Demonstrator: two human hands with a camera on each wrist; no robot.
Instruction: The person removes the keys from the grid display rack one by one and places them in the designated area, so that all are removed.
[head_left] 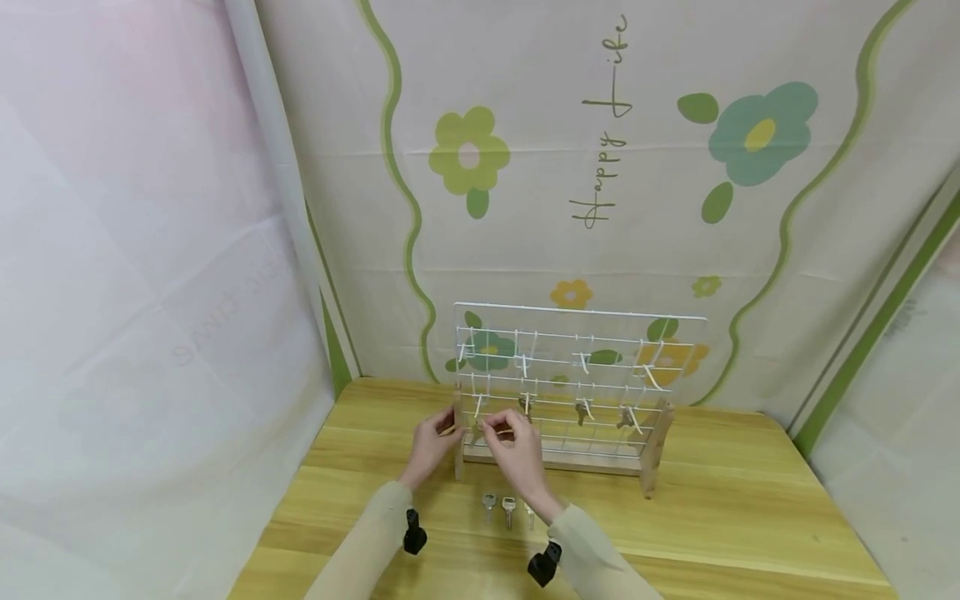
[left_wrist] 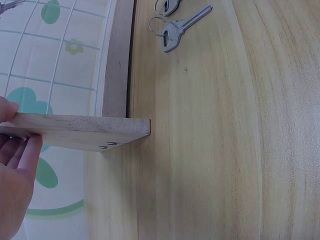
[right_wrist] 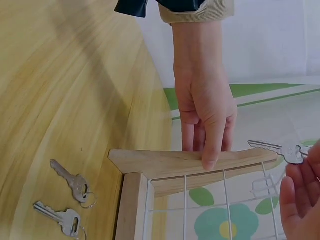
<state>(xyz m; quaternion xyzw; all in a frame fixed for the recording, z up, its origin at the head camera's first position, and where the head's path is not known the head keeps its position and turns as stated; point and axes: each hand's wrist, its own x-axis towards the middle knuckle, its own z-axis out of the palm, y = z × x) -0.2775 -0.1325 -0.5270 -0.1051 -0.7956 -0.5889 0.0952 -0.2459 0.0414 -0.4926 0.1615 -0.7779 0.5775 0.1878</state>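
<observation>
A white wire grid rack [head_left: 577,311] with hooks stands in wooden end supports. My left hand [head_left: 431,450] [left_wrist: 15,185] grips the left wooden support [left_wrist: 85,127] [right_wrist: 165,161], thumb on one face and fingers on the other. Beside it, my right hand [head_left: 517,454] [right_wrist: 302,195] pinches the ring end of a silver key [right_wrist: 292,155], close to the lower left hook [head_left: 478,405]; whether the ring touches the hook cannot be told. Keys hang from other lower hooks, one of them a dark key [head_left: 581,412].
On the wooden table [head_left: 720,517], in front of the rack, lie three loose keys: a left one [head_left: 489,502], a middle one [head_left: 509,504] and a right one partly beside my right wrist. Patterned fabric [head_left: 525,250] hangs behind the rack and at both sides.
</observation>
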